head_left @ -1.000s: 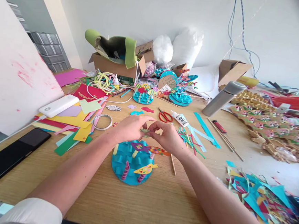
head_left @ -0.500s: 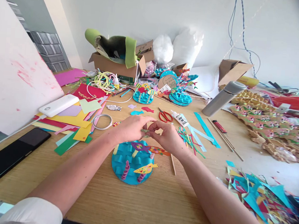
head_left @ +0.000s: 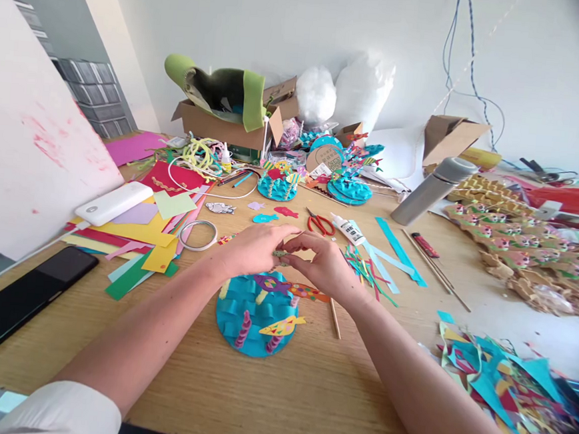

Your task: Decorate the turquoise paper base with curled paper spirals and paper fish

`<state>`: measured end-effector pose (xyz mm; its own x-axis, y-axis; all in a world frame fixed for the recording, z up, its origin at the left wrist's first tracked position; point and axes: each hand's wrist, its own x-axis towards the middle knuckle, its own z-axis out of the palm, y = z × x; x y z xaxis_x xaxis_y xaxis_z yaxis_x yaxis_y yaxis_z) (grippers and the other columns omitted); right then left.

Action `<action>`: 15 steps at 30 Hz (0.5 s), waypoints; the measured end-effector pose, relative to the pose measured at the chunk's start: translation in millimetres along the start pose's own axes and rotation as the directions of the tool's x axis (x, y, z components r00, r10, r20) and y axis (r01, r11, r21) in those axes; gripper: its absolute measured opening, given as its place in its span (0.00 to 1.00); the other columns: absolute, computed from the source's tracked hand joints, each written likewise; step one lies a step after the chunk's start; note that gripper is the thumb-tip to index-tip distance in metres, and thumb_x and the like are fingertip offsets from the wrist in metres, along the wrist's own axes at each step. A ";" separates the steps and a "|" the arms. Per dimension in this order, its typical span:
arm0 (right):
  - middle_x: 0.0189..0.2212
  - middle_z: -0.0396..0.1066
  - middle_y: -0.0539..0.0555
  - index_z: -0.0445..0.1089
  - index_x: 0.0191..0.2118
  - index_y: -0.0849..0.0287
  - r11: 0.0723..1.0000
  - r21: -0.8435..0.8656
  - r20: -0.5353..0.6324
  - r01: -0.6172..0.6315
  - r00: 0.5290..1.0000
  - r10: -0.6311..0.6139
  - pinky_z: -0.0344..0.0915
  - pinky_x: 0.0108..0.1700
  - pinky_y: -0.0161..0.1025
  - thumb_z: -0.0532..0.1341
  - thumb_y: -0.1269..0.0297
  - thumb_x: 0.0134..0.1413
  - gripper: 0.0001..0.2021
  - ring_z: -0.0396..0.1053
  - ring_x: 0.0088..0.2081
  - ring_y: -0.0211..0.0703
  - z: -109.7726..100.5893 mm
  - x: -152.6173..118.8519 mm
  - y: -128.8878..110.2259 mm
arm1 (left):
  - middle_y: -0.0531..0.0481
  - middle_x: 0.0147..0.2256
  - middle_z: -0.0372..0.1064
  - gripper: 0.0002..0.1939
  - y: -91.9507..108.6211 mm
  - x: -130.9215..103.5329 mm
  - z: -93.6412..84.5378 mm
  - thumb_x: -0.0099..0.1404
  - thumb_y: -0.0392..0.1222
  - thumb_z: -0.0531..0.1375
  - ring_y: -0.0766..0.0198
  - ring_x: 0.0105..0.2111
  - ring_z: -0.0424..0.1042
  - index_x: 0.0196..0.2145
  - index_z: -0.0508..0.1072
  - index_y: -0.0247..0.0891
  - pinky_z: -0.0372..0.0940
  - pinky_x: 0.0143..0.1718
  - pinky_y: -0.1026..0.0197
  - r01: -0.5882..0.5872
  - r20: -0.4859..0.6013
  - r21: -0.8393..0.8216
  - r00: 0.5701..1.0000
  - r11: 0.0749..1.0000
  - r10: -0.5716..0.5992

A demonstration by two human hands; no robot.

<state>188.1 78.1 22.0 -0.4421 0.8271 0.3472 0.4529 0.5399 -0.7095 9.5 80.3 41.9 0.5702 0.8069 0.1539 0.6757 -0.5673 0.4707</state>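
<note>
My left hand point(head_left: 257, 249) and my right hand point(head_left: 319, 259) meet over the far edge of a round blue base point(head_left: 231, 319) woven from paper strips. Between their fingertips is a small pale green paper piece point(head_left: 281, 259), mostly covered by the fingers, so its full shape is hidden. On the base, short twisted pipe cleaner stems stand up, some pink and some pale yellow. A yellow paper fish point(head_left: 282, 326) rests on the pink stem at front right. Farther back are a purple paper fish point(head_left: 270, 284) and an orange spotted paper fish point(head_left: 308, 292).
Beyond my hands lie red scissors point(head_left: 321, 225), a white glue bottle point(head_left: 347, 229) and loose paper fish. Coloured paper point(head_left: 168, 234) and a black phone point(head_left: 27, 303) are at left. A grey flask point(head_left: 432, 191) stands right, above paper scraps point(head_left: 506, 388). A wooden stick point(head_left: 335, 319) lies beside the base.
My fingers shift slightly around the small green piece, and less of it shows now. The base and everything around it stay where they were.
</note>
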 end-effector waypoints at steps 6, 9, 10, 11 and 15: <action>0.31 0.73 0.51 0.75 0.33 0.58 0.999 -0.016 0.019 0.046 0.999 -0.046 0.66 0.39 0.37 0.66 0.72 0.49 0.05 0.69 0.34 0.39 -0.4 0.6 -0.5 | 0.43 0.48 0.71 0.38 1.0 -0.5 0.6 0.57 0.33 0.62 0.57 0.41 0.73 0.63 0.55 0.40 0.66 0.40 0.57 0.028 0.013 0.015 1.000 0.999 -0.028; 0.30 0.73 0.51 0.74 0.31 0.58 0.998 -0.032 0.026 0.058 0.998 -0.057 0.65 0.39 0.38 0.66 0.73 0.49 0.04 0.69 0.34 0.39 0.0 0.4 -1.8 | 0.43 0.47 0.71 0.39 1.8 -0.7 0.6 0.57 0.33 0.61 0.57 0.42 0.72 0.64 0.53 0.41 0.65 0.43 0.57 0.031 0.016 0.020 0.999 0.999 -0.031; 0.30 0.73 0.52 0.74 0.31 0.59 0.998 -0.038 0.030 0.058 0.998 -0.056 0.65 0.39 0.38 0.66 0.72 0.49 0.03 0.69 0.34 0.39 0.2 0.3 -2.0 | 0.43 0.47 0.71 0.39 2.1 -0.8 0.6 0.57 0.33 0.61 0.58 0.42 0.72 0.64 0.53 0.42 0.65 0.43 0.57 0.032 0.015 0.020 0.999 0.999 -0.032; 0.30 0.73 0.52 0.73 0.30 0.59 0.998 -0.043 0.034 0.054 0.998 -0.053 0.65 0.39 0.38 0.66 0.71 0.50 0.02 0.69 0.34 0.40 0.5 0.1 -2.0 | 0.43 0.47 0.71 0.39 2.3 -0.8 0.6 0.57 0.33 0.61 0.58 0.41 0.72 0.64 0.54 0.42 0.65 0.42 0.57 0.033 0.013 0.020 0.999 0.999 -0.033; 0.30 0.73 0.53 0.72 0.29 0.59 0.998 -0.058 0.036 0.022 0.999 -0.020 0.64 0.37 0.39 0.65 0.68 0.52 0.03 0.70 0.33 0.41 2.1 -0.9 -0.7 | 0.44 0.45 0.72 0.39 3.7 -1.1 0.5 0.55 0.30 0.60 0.59 0.40 0.72 0.64 0.54 0.40 0.64 0.42 0.57 0.031 0.007 0.020 1.000 0.999 -0.031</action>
<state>186.6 76.6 20.9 -0.4785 0.8099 0.3392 0.4869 0.5662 -0.6651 11.6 77.2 43.1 0.5523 0.8229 0.1335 0.7022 -0.5455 0.4576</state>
